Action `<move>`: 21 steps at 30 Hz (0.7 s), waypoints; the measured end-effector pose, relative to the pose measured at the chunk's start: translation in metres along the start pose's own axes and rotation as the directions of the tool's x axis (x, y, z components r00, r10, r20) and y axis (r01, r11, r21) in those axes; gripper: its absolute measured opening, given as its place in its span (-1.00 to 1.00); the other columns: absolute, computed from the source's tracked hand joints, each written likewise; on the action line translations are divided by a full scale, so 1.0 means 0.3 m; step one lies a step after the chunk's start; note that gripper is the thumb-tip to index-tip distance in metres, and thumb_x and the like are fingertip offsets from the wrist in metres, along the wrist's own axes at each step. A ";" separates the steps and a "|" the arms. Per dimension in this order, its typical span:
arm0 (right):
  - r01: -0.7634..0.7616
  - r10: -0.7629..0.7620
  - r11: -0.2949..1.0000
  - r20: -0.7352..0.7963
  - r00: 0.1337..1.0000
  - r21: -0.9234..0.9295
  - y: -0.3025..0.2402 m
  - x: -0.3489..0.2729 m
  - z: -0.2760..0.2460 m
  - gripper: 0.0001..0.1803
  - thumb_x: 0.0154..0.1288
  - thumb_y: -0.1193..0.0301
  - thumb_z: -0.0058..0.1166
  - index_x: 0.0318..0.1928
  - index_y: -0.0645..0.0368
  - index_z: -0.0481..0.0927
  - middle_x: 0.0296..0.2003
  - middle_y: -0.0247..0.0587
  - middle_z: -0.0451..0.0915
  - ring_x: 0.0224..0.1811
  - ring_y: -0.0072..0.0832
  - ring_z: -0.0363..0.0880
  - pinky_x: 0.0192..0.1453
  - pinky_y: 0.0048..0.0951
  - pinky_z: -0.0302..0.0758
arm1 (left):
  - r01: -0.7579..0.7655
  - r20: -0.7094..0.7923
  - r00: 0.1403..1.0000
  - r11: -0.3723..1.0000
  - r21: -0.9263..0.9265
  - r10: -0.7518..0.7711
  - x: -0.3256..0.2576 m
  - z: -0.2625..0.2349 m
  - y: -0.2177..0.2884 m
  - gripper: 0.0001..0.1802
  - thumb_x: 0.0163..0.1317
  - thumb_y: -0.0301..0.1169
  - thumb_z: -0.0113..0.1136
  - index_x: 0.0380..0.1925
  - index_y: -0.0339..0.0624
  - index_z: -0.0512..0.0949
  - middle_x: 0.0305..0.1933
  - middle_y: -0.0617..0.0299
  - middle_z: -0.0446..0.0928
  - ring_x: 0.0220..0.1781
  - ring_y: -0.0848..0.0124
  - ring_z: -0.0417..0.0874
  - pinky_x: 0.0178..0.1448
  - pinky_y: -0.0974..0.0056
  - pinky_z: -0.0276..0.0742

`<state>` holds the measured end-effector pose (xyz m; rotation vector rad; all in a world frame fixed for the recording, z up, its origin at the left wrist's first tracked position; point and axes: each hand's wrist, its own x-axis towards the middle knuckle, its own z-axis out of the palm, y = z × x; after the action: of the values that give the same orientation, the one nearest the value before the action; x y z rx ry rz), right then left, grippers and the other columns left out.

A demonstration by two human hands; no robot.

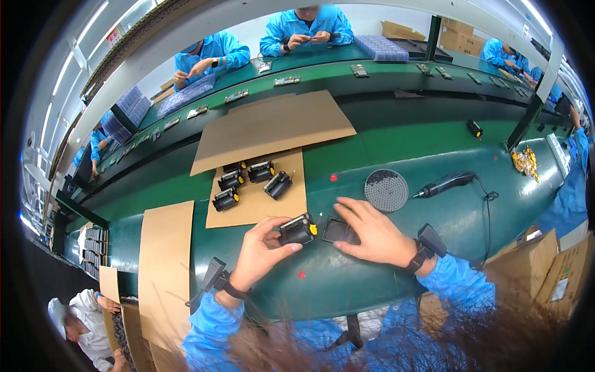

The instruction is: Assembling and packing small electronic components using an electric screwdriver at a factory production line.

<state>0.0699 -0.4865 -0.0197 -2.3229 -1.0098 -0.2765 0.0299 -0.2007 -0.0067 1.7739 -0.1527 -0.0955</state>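
My left hand (259, 253) grips a small black device housing (296, 232) with a yellow round part at its right end, between thumb and fingers. Just to its right, my right hand (379, 234) has its thumb and fingers around a flat black rectangular cover (336, 229). A small gap separates the two parts, low over the green worktop. Beyond my left hand, several similar black housings (277, 185) with yellow parts rest on a cardboard sheet (257, 214). A round dish (386, 190) of small dark pieces sits beyond my right hand.
A black electric screwdriver (449, 182) with a cord lies right of the dish. Cardboard (273, 127) covers part of the far side. Circuit boards (287, 80) line the conveyor, with people in blue beyond. Orange-yellow parts (525, 162) lie at right; one housing (475, 128) stands alone.
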 end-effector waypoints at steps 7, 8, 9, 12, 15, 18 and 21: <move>0.036 -0.053 0.995 0.193 0.980 0.090 0.054 -0.042 0.016 -0.11 0.22 0.10 0.33 0.36 0.46 0.28 0.19 0.08 0.46 0.22 -0.05 0.42 0.31 -0.17 0.40 | -0.299 0.133 0.954 0.887 0.352 0.269 0.075 0.113 0.050 -0.39 0.03 -0.35 0.59 0.10 -0.27 0.60 0.02 0.10 0.61 -0.12 0.37 0.71 -0.07 0.33 0.67; 0.058 -0.071 0.991 0.105 0.992 0.124 0.063 -0.048 0.000 -0.16 0.27 0.14 0.32 0.38 0.40 0.29 0.24 0.04 0.46 0.29 -0.10 0.41 0.29 -0.20 0.45 | -0.336 0.155 0.942 0.861 0.381 0.299 0.083 0.130 0.040 -0.38 0.04 -0.26 0.57 0.11 -0.24 0.60 0.03 0.07 0.61 -0.14 0.26 0.72 -0.05 0.28 0.68; 0.054 -0.068 0.991 0.109 0.992 0.126 0.074 -0.056 -0.027 -0.16 0.27 0.14 0.32 0.38 0.40 0.29 0.24 0.04 0.46 0.29 -0.10 0.41 0.29 -0.20 0.45 | -0.332 0.155 0.943 0.864 0.379 0.294 0.093 0.144 0.038 -0.38 0.04 -0.26 0.57 0.11 -0.24 0.60 0.03 0.07 0.61 -0.14 0.26 0.72 -0.05 0.28 0.68; -0.249 0.265 0.869 0.023 0.964 0.428 0.137 -0.130 -0.107 -0.26 0.28 0.34 0.32 0.42 0.18 0.33 0.25 -0.05 0.50 0.28 -0.23 0.48 0.16 -0.28 0.54 | -0.527 0.263 0.849 0.695 0.489 0.459 0.106 0.180 0.022 -0.38 0.06 -0.15 0.53 0.09 -0.21 0.59 0.01 0.09 0.60 -0.11 0.10 0.66 -0.03 0.16 0.66; -0.298 0.418 0.805 -0.134 0.898 0.513 0.167 -0.214 -0.183 -0.47 0.28 0.48 0.25 0.26 0.23 0.50 0.10 -0.11 0.60 0.15 -0.34 0.58 0.09 -0.40 0.55 | -0.623 0.345 0.770 0.514 0.589 0.538 0.121 0.209 -0.004 -0.40 0.03 -0.16 0.53 0.04 -0.22 0.60 -0.03 0.13 0.60 -0.06 0.16 0.63 -0.01 0.15 0.63; -0.364 0.572 0.696 -0.171 0.802 0.619 0.216 -0.290 -0.210 -0.60 0.30 0.55 0.18 0.16 0.27 0.57 0.01 -0.19 0.61 0.09 -0.45 0.60 0.07 -0.45 0.54 | -0.587 0.354 0.796 0.486 0.648 0.490 0.110 0.211 -0.045 -0.41 0.03 -0.16 0.52 0.02 -0.22 0.60 -0.02 0.17 0.58 0.01 0.17 0.59 0.04 0.11 0.59; -0.438 0.736 0.570 -0.195 0.649 0.695 0.297 -0.362 -0.251 -0.80 0.37 0.48 0.17 -0.03 0.24 0.59 -0.12 -0.34 0.60 -0.04 -0.58 0.58 -0.02 -0.53 0.52 | -0.538 0.338 0.833 0.495 0.683 0.439 0.104 0.219 -0.051 -0.38 0.00 -0.19 0.54 0.05 -0.23 0.59 0.03 0.14 0.55 0.04 0.12 0.58 0.05 0.09 0.58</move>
<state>0.0622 -0.6441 -0.0411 -1.7254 0.0328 -0.1794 0.0517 -0.2659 -0.0346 2.4981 -0.9124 0.3398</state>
